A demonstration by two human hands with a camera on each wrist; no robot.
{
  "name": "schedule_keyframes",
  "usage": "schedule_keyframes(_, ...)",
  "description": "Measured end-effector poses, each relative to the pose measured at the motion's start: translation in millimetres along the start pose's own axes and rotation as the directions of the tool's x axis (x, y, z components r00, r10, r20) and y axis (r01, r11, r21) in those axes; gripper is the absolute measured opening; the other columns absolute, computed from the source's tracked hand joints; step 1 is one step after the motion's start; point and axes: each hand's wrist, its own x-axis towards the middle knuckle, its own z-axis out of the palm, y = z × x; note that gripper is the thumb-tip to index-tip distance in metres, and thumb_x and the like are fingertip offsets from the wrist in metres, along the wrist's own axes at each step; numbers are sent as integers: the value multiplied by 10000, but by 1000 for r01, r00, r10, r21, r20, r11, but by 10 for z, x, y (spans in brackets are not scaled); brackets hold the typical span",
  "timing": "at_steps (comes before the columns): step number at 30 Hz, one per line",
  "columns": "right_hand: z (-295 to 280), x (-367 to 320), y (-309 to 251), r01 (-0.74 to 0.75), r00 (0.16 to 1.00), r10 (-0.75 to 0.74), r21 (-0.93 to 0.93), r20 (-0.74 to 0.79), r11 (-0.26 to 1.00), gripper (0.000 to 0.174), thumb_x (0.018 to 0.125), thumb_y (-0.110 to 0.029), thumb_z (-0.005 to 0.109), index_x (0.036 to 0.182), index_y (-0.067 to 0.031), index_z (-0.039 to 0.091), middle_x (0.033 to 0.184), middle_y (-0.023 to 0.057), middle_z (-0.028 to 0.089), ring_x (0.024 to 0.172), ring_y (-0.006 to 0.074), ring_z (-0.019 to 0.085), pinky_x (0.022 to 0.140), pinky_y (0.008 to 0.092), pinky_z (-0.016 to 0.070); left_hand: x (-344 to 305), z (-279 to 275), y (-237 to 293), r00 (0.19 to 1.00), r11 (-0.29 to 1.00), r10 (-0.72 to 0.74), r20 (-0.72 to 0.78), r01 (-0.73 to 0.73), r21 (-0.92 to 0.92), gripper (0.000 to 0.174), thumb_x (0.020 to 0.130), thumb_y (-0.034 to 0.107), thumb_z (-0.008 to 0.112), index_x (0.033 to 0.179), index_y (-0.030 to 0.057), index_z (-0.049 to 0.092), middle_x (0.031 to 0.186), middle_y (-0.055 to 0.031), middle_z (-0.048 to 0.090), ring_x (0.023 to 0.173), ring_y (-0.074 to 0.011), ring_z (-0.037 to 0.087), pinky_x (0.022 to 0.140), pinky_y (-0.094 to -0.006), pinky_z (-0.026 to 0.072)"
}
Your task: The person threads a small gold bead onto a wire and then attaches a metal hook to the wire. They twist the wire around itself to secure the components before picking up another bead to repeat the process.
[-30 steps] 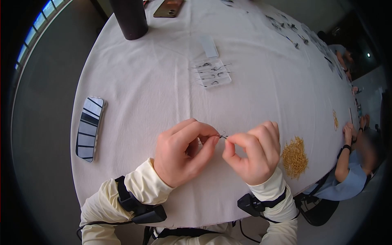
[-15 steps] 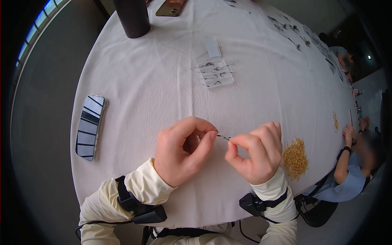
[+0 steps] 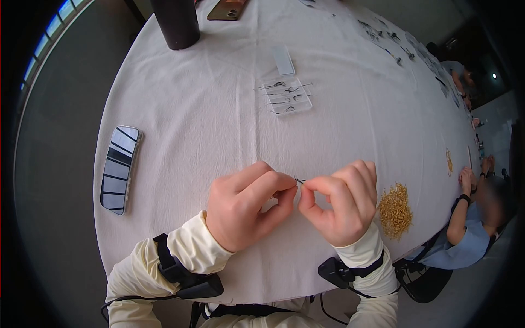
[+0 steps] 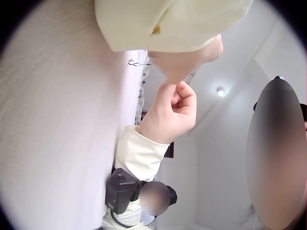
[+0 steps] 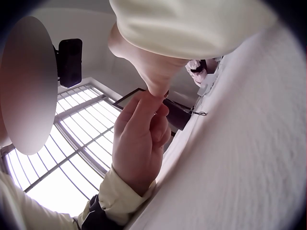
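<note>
In the head view my left hand [image 3: 249,205] and right hand [image 3: 342,205] meet fingertip to fingertip, low over the tablecloth. Between them is a small dark fish hook [image 3: 299,181] on a short thin stem. Left thumb and index finger pinch one side of it, the right thumb and index finger the other. Most of it is hidden by the fingers. In the left wrist view a dark hook bend [image 4: 133,63] sticks out beyond my left hand. Farther up the cloth, a clear compartment box [image 3: 293,104] holds several dark hooks with thin ends over its sides.
A heap of small golden pieces [image 3: 395,212] lies right of my right hand. A phone [image 3: 119,169] lies at the left edge, another phone [image 3: 225,9] and a dark cup [image 3: 176,24] at the back. A person [image 3: 473,229] sits at the right side of the table.
My left fingertips drew back a little left, baring more of the dark piece, then came back to the right, close to the right fingertips. The right hand has hardly moved.
</note>
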Motion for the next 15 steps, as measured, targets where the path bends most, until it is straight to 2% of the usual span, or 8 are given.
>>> schedule_keyframes(1,0,-2,3,0,1000,0,0,0,1000,263,638,-21,793,824,-104,627,730,-2,485,626,187,483,605,342,337,2,5,-9,998,997,64,-3,-64,44,151,775,3,744,898,54,673,727,-37,594,549,-166,600,488,-303,475)
schedule_keyframes(5,9,-6,11,21,1000,-22,-7,-17,1000,267,635,-21,798,829,-104,635,729,-5,485,625,181,484,609,338,340,12,-5,4,997,995,78,10,-79,69,169,769,5,747,913,55,674,726,-41,583,575,-188,624,499,-325,492)
schedule_keyframes(8,24,-26,32,45,998,-46,-19,-34,999,264,641,-25,803,836,-106,645,730,-10,483,628,178,486,615,336,348,8,-17,-10,999,999,35,28,-36,20,163,791,5,740,934,55,679,734,-40,581,551,-172,592,488,-304,469)
schedule_keyframes(10,25,-36,39,53,998,-54,-27,-41,998,261,646,-28,805,841,-108,652,730,-14,482,630,176,488,620,334,353,2,-23,-25,996,994,-44,72,51,-100,142,821,4,730,947,48,683,753,-41,584,525,-148,546,480,-279,436)
schedule_keyframes(15,7,-38,18,56,996,-58,-31,-62,998,224,688,-44,806,848,-114,666,734,-20,480,633,171,493,634,333,367,-31,3,-48,996,971,-79,47,88,-224,100,865,1,711,954,38,686,777,-42,598,514,-100,507,481,-251,400)
